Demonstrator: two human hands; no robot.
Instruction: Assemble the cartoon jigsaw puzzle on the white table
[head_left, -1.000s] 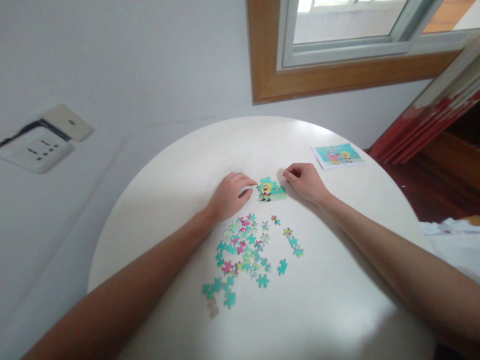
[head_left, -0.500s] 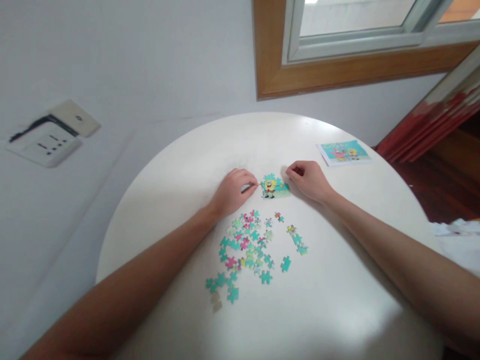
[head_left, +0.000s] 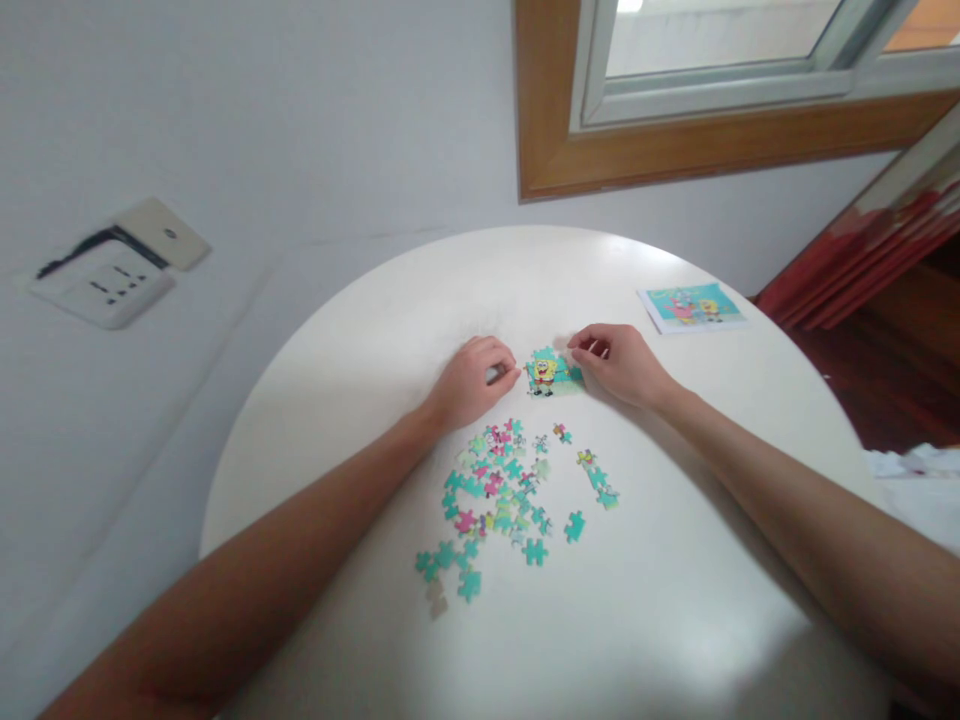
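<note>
A small joined patch of jigsaw [head_left: 551, 371], teal with a yellow cartoon figure, lies on the round white table [head_left: 390, 330]. My left hand [head_left: 471, 381] rests at its left edge, fingers curled, thumb and forefinger touching the patch. My right hand [head_left: 619, 361] sits at its right edge with curled fingertips pinching that side. Several loose pieces [head_left: 499, 490], teal, pink and yellow, are scattered nearer to me, between my forearms.
A printed reference picture [head_left: 691, 305] lies at the table's far right. A wall socket plate [head_left: 112, 278] is on the white wall to the left. A wood-framed window [head_left: 675, 150] is above, red curtains [head_left: 877, 270] and white cloth [head_left: 915, 470] on the right.
My right hand has slid left onto the patch's right edge, and my left fingers have closed in on its left edge. The view shifted slightly.
</note>
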